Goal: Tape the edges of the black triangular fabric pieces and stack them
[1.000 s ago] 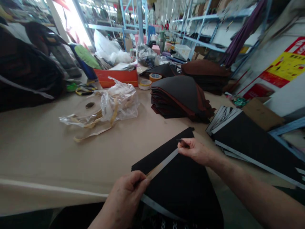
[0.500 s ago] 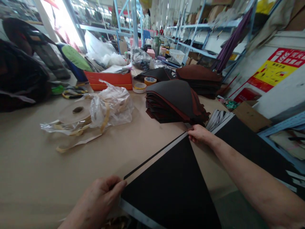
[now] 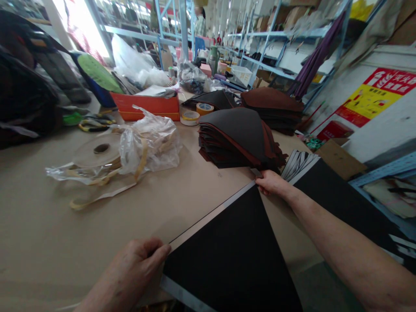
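A black triangular-looking sheet (image 3: 230, 247) lies in front of me on the brown tabletop, its near part running out of view. Along its upper left edge runs a pale strip of tape (image 3: 212, 213), stretched straight between my hands. My left hand (image 3: 139, 264) pinches the strip's near end between thumb and fingers at the sheet's left corner. At the far corner, my right hand (image 3: 270, 182) is closed on the other end, and a short grey tail sticks out past its fingers. A second pale band (image 3: 185, 294) borders the sheet's lower left edge.
Beyond my right hand stands a stack of dark and brown pieces (image 3: 234, 134). More black sheets with pale edges (image 3: 344, 195) lie to the right. A tape roll in plastic (image 3: 101, 148), yellow-handled scissors (image 3: 95, 123) and an orange box (image 3: 146, 106) are at left.
The pale strip has shifted outward to the sheet's edge, so the black margin beside it is now only a thin line. Both hands stay in nearly the same place.
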Action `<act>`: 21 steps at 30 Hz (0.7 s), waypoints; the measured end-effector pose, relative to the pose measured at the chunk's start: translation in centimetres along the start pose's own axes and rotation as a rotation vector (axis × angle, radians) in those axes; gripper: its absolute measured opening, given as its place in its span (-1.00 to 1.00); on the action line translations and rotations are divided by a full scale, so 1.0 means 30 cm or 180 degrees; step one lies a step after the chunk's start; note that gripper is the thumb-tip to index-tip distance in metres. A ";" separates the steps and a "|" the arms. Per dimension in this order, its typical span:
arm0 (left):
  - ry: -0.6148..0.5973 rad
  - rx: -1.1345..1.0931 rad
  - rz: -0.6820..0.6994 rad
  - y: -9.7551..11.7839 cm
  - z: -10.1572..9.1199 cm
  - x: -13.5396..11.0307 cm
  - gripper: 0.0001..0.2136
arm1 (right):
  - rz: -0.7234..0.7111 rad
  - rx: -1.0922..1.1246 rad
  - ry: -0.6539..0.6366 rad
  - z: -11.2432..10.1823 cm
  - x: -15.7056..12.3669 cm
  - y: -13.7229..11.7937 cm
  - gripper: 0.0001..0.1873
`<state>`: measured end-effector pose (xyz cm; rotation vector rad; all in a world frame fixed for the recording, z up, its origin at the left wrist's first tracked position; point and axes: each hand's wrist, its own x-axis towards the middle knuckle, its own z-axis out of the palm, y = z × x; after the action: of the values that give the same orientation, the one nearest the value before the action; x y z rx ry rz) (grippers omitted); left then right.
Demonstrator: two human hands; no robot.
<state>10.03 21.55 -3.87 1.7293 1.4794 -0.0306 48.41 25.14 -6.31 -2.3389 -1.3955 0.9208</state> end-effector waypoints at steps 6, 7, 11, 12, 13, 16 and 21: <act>0.0063 0.0068 0.0034 -0.010 0.002 -0.001 -0.54 | -0.0220 -0.0371 0.0166 0.008 0.005 0.019 -0.83; 0.0057 0.0074 0.0042 -0.010 0.001 -0.001 -0.55 | -0.0286 -0.0470 0.0218 0.007 0.000 0.017 -0.82; 0.0130 0.0041 0.0033 -0.023 -0.009 -0.003 -0.56 | -0.0597 -0.0928 0.0612 0.009 -0.034 0.009 -0.78; 0.0143 0.0029 0.0042 -0.031 -0.013 -0.008 -0.56 | -0.0653 -0.1024 0.0695 0.012 -0.042 0.009 -0.79; 0.0149 0.0030 0.0039 -0.041 -0.018 -0.015 -0.56 | -0.0694 -0.1100 0.0747 0.015 -0.050 0.012 -0.80; 0.0136 0.0128 -0.0058 -0.088 -0.034 -0.057 -0.55 | -0.0791 -0.1188 0.0753 0.022 -0.060 0.029 -0.78; 0.0340 0.0368 -0.0175 -0.207 -0.070 -0.175 -0.55 | -0.0825 -0.1141 0.0701 0.020 -0.038 0.070 -0.76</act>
<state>2.31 18.28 -3.34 1.8059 1.6313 -0.0543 49.12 23.05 -7.42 -2.3293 -1.8308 0.3520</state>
